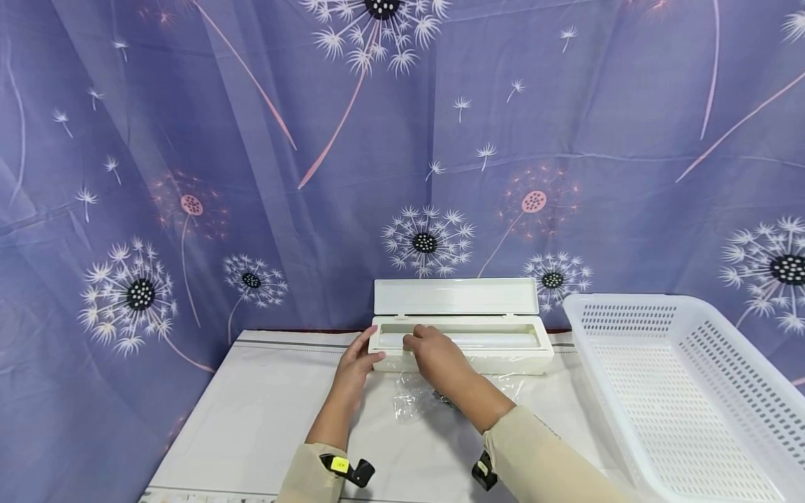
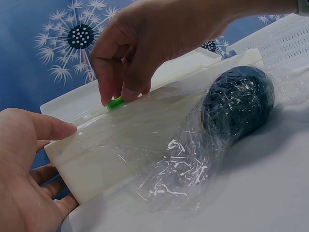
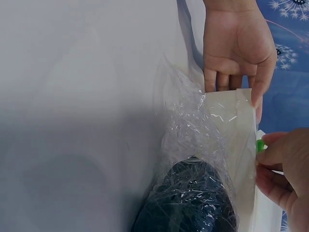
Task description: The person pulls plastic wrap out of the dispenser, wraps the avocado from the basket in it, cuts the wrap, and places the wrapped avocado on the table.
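Observation:
A white cling film dispenser (image 1: 528, 364) lies on the table with its lid (image 1: 455, 297) raised and a film roll (image 1: 503, 341) inside. My left hand (image 1: 353, 369) holds its left end, the thumb at the top edge. My right hand (image 1: 440, 360) pinches a small green slider (image 2: 116, 103) on the dispenser's front top edge. Clear film (image 2: 176, 166) drapes down the front onto the table. Wrapped in film there is a dark, rounded object (image 2: 239, 102); its kind is hard to tell. In the head view my right arm mostly hides it.
To the right stands a white perforated plastic basket (image 1: 682, 412). A white cloth (image 1: 270, 398) covers the table. Behind it hangs a blue-purple curtain (image 1: 352, 230) with dandelion prints, close to the raised lid.

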